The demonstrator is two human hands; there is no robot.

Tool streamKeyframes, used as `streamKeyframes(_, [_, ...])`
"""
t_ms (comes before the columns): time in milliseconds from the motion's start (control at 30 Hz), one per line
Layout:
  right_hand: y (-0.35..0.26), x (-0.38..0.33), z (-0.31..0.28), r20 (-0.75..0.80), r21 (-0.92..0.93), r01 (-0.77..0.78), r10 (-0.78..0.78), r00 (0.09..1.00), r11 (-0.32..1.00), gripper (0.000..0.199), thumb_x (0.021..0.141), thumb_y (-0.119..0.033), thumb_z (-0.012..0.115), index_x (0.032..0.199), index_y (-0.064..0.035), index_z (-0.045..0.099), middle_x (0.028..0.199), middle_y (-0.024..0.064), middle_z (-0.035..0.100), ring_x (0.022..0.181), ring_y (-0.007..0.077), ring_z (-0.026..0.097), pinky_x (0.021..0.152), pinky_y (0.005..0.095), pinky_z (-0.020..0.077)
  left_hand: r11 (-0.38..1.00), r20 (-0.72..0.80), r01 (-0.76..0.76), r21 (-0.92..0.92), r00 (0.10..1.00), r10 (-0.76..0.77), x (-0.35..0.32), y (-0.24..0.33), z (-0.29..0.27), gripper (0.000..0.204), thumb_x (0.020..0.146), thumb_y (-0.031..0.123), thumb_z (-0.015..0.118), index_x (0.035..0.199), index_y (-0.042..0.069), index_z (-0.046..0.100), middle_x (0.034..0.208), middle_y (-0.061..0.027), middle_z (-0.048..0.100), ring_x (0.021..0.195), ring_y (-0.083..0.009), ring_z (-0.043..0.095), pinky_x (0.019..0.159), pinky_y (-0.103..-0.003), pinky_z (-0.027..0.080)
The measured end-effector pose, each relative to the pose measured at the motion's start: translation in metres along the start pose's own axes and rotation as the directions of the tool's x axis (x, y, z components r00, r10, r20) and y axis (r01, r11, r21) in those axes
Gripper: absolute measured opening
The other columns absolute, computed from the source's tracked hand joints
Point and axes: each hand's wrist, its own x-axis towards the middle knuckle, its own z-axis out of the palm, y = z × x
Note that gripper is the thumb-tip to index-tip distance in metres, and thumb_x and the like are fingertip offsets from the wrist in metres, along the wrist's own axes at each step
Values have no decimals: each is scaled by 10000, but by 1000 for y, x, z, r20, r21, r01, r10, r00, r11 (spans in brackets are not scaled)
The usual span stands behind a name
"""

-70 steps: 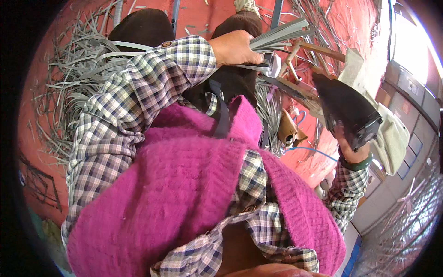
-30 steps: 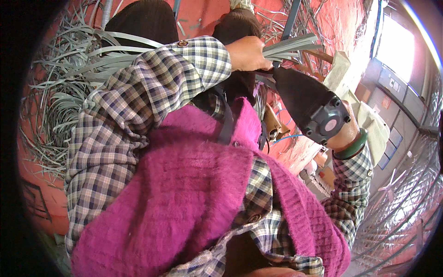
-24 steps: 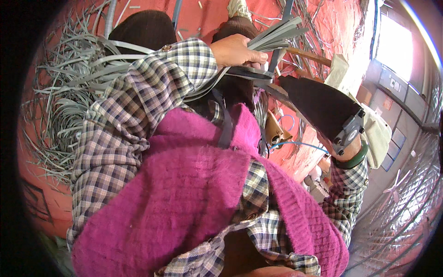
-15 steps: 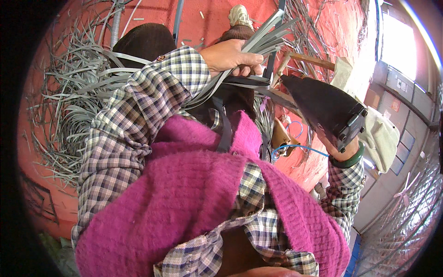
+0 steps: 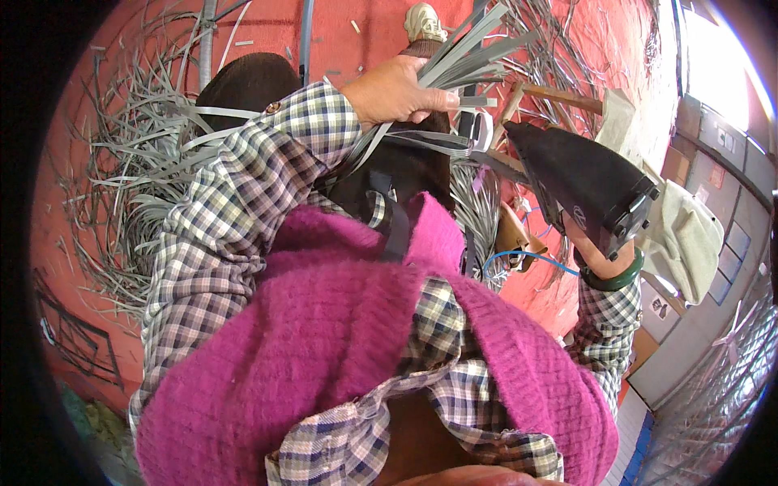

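Note:
My left hand point(image 5: 399, 91) is closed around a fanned bundle of flat grey plastic strips point(image 5: 466, 63), their ends pointing up and right. One strip end juts out beside the thumb. More grey strips point(image 5: 425, 139) run beneath this hand toward the right. On the right, a black wedge-shaped tool point(image 5: 571, 180) with bolts at its rear end covers most of my right hand point(image 5: 604, 257). That hand is behind the tool and seems closed on it, its fingers hidden. The tool's narrow tip is near the strips, apart from my left hand. A green bangle point(image 5: 617, 277) circles my right wrist.
A large tangle of grey strips point(image 5: 134, 194) covers the red floor at the left; more strips point(image 5: 555, 40) lie at the far right. A wooden frame point(image 5: 559, 99), a pale cloth point(image 5: 681, 239) and a blue hose point(image 5: 527, 253) are near the tool.
My left hand has moved slightly up and left with the bundle. A strip end now shows separately beside its thumb. The black tool has shifted a little to the right.

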Motion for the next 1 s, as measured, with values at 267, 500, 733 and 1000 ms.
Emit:
streamKeyframes(267, [5, -15, 4, -63, -25, -55, 53, 997, 998, 432, 733, -9, 626, 1145, -2, 495, 1074, 88, 567, 956, 176, 547, 850, 315, 425, 999, -16, -34, 40, 999, 34, 0, 9, 3, 260, 814, 205, 627, 966, 0, 577, 629, 26, 478, 471, -32, 361, 411, -196, 274])
streamKeyframes(500, [55, -52, 16, -281, 168, -500, 527, 802, 850, 330, 717, -160, 641, 1012, -21, 587, 941, 140, 630, 864, 259, 607, 750, 348, 467, 995, -44, 82, 53, 996, -79, -16, 24, 5, 299, 850, 337, 575, 825, 43, 530, 546, 43, 421, 447, -17, 369, 394, -170, 269])
streamKeyframes(733, [197, -94, 62, -315, -309, -945, 926, 209, 109, 439, 706, -347, 624, 996, -19, 594, 946, 233, 608, 927, 374, 575, 799, 456, 453, 996, -50, 85, -17, 995, -86, -14, 23, -9, 318, 839, 367, 587, 786, 62, 517, 534, 47, 424, 440, -13, 376, 391, -162, 281])
streamKeyframes(1000, [291, -152, 104, -302, -111, -994, 953, 25, -9, 524, 710, -393, 622, 1069, -19, 547, 1057, 232, 573, 1007, 354, 546, 857, 432, 428, 995, -90, 104, 2, 991, -104, -14, 33, -16, 315, 832, 322, 610, 883, 34, 494, 685, 12, 450, 477, -14, 390, 376, -157, 319])
